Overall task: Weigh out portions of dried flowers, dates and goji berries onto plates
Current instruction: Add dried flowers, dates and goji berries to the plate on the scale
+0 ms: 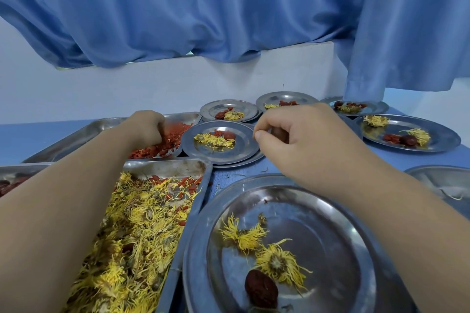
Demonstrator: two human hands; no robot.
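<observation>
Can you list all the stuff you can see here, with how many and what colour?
Rectangular steel trays: three, silver, left side.
Dried yellow chrysanthemum flowers: heap, nearest tray.
Red goji berries: pile, far tray.
Dark red dates: few, tray at left edge.
Round steel plates: at least seven, silver, centre and right.
Dark red date: one, nearest plate, beside two flowers.
Blue table: one.
Blue curtain: one, behind.
Left hand: in the goji berries; grip hidden.
Right hand: fingers pinched, above plates.

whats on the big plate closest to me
On the near plate lie two dried yellow flowers and one dark red date. No goji berries show there; the right forearm covers its right edge.
</observation>
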